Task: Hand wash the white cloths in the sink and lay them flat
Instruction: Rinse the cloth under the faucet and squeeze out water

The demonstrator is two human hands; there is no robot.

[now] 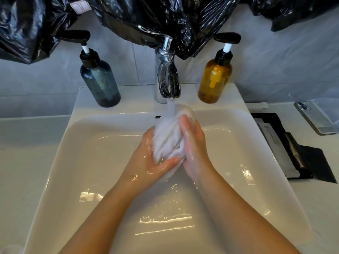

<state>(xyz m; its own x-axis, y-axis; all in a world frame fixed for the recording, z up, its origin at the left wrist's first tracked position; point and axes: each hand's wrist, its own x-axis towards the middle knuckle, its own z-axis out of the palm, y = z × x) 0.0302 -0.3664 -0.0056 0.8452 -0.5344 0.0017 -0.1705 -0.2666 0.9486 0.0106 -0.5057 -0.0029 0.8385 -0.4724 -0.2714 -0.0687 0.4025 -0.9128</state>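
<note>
Both hands are clamped on the bunched white cloth [167, 138], left hand [154, 162] at its near end, right hand [193, 143] along its right side; its long axis is pointed away, far end under the faucet [167, 79] stream, over the sink [91, 143]

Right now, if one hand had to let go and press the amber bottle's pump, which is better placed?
Probably the right hand: the amber bottle stands right of the tap, on its side. The left hand grips the white cloth from below and could likely hold it alone.
</note>
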